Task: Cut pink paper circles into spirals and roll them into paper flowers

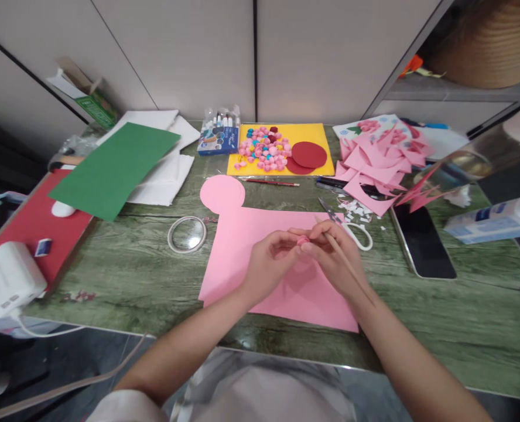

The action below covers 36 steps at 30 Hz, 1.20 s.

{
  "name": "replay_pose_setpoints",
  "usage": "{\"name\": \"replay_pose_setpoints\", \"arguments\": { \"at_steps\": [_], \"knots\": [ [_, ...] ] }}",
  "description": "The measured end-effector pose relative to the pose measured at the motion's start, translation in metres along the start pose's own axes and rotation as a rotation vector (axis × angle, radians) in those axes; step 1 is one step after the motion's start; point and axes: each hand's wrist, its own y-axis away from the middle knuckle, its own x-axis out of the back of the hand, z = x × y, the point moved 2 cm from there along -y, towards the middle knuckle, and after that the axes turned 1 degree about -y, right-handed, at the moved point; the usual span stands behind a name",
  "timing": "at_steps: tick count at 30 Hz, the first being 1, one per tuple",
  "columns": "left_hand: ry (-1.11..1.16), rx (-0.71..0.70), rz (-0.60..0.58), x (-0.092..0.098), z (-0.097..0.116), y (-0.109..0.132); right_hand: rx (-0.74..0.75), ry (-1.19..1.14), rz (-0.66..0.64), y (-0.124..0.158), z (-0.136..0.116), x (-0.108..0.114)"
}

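Both my hands meet over a large pink paper sheet (242, 246) on the green table. My left hand (269, 261) and my right hand (332, 252) pinch a small pink rolled paper piece (303, 240) between their fingertips. A thin wooden stick (345, 264) runs along my right hand, tucked in its fingers. White-handled scissors (352, 230) lie just beyond my right hand.
A yellow sheet (321, 167) at the back carries several small paper rolls (264, 149) and red discs (308, 155). Pink scraps (374, 158) lie at back right, with a phone (422, 240) in front of them. A round lens (187, 234), a green sheet (115, 167), a white box (5, 278).
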Motion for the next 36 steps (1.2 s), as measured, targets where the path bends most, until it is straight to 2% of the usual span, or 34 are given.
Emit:
{"name": "replay_pose_setpoints", "arguments": {
  "at_steps": [5,9,13,17,22,25,29,33,36],
  "knots": [
    [-0.051,-0.072,-0.054,0.0,0.007,0.002,0.081,-0.005,0.039,0.002,-0.008,0.0],
    [-0.081,-0.078,-0.045,0.001,0.01,0.0,0.196,0.074,0.079,0.001,-0.01,0.002],
    [-0.076,0.007,-0.07,0.002,0.011,-0.003,0.281,0.16,0.035,-0.001,-0.01,0.004],
    [-0.067,0.116,-0.087,0.004,0.01,-0.005,0.28,0.182,-0.013,-0.002,-0.009,0.005],
    [-0.01,0.202,-0.053,0.005,0.004,-0.007,0.281,0.219,0.046,-0.001,-0.004,0.005],
    [0.029,0.256,-0.049,0.005,0.002,-0.01,0.23,0.142,0.09,-0.002,-0.001,0.005],
    [0.083,0.302,-0.048,0.008,-0.003,-0.013,0.076,-0.019,0.093,-0.006,0.005,0.008],
    [0.109,0.306,-0.029,0.011,-0.009,-0.015,-0.111,-0.037,0.028,-0.008,0.012,0.006],
    [0.127,0.282,-0.019,0.011,-0.011,-0.015,-0.142,-0.018,0.042,-0.009,0.012,0.004]
  ]
}}
